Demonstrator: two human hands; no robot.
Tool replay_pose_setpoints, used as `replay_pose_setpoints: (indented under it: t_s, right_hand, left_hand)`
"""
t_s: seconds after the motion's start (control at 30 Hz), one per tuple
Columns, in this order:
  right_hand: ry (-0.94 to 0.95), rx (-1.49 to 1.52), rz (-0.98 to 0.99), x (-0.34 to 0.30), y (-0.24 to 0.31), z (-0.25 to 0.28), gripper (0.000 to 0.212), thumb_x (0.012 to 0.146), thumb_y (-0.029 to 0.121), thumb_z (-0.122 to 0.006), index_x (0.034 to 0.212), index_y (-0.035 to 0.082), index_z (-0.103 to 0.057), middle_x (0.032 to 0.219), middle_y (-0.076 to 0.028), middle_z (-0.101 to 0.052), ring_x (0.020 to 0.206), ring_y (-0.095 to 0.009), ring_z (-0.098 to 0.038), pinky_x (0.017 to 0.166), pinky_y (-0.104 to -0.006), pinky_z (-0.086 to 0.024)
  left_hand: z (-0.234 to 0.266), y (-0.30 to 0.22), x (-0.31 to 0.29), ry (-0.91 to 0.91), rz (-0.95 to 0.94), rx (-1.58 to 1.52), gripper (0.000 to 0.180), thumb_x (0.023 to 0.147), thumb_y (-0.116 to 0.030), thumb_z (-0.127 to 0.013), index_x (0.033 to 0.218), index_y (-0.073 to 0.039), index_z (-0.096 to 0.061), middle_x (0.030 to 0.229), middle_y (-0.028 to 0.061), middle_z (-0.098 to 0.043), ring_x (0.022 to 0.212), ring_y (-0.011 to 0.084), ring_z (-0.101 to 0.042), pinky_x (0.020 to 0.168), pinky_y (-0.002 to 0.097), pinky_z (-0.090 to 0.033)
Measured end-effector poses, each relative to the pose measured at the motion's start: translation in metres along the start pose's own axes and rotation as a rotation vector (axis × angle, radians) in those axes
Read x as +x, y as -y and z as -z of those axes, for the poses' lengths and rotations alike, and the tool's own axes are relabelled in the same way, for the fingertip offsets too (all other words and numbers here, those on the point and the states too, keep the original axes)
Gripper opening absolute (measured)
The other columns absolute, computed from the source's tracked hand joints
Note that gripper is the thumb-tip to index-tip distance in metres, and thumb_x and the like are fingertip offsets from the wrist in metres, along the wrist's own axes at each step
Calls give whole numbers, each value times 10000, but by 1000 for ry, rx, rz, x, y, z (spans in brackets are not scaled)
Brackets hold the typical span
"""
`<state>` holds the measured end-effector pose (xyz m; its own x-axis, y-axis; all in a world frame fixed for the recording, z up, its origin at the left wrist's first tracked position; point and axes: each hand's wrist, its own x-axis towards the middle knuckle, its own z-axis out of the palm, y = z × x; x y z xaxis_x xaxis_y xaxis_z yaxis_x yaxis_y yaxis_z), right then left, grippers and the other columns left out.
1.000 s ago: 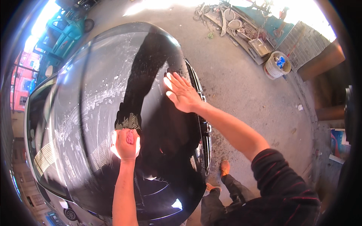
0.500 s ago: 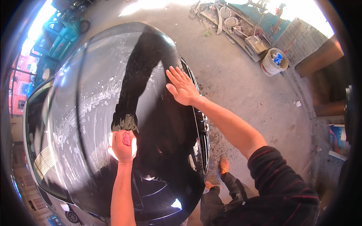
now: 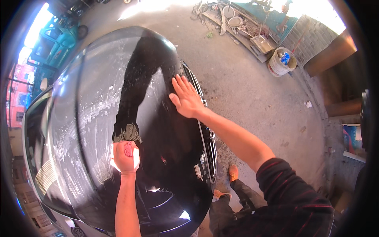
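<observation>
My left hand (image 3: pixel 124 158) is closed into a fist on the black car hood (image 3: pixel 160 126). A small crumpled pink wad (image 3: pixel 128 149) shows between its fingers; its exact kind cannot be made out. Just beyond the fist lies a patch of pale smears (image 3: pixel 131 132). Wider whitish streaks run across the hood toward the windshield. My right hand (image 3: pixel 184 97) rests open on the hood's front edge, palm down and fingers stretched out, close above the grille (image 3: pixel 209 146). Nothing is in it.
Concrete floor (image 3: pixel 252 106) lies in front of the car. A white bucket (image 3: pixel 281 63) with something blue inside stands by the brick wall, beside a heap of planks and scrap (image 3: pixel 246 33). At far left is a teal vehicle (image 3: pixel 57 43). My shoes (image 3: pixel 233 173) are near the bumper.
The whole view has shifted slightly, so the floor items sit a little further left. Both hands keep nearly the same places on the hood, the left one still closed around the pink wad.
</observation>
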<state>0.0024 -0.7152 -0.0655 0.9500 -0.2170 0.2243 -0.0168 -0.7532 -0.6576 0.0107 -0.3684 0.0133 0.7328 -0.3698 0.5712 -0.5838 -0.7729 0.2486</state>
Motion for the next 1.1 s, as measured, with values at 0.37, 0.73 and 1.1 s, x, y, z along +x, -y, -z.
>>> replay_pose_setpoints:
  t_s: [0.37, 0.73, 1.1]
  right_hand:
    - [98, 112, -29, -136, 63, 5, 929, 1172, 580, -497, 1786, -74, -255, 1886, -308, -191, 1769, -477, -129, 1428, -585, -128]
    - [253, 72, 74, -203, 83, 3, 970, 1149, 602, -524, 1772, -98, -272, 1878, -321, -204, 1765, -488, -144, 1420, -611, -132]
    - [102, -33, 226, -47, 74, -13, 914, 1152, 590, -523, 1751, -78, -344, 1840, -316, -311, 1744, -472, -225, 1426, -572, -169]
  left_hand:
    - [17, 5, -5, 11, 0, 125, 185, 946, -278, -865, 953, -174, -711, 941, 26, -682, 747, 259, -715, 646, 402, -585]
    - [18, 2, -3, -2, 9, 100, 187, 900, -221, -876, 926, -152, -705, 928, 37, -682, 786, 280, -721, 691, 425, -603]
    - [14, 13, -11, 7, 71, 87, 177, 880, -210, -875, 917, -151, -712, 944, 50, -698, 798, 293, -726, 690, 423, -591]
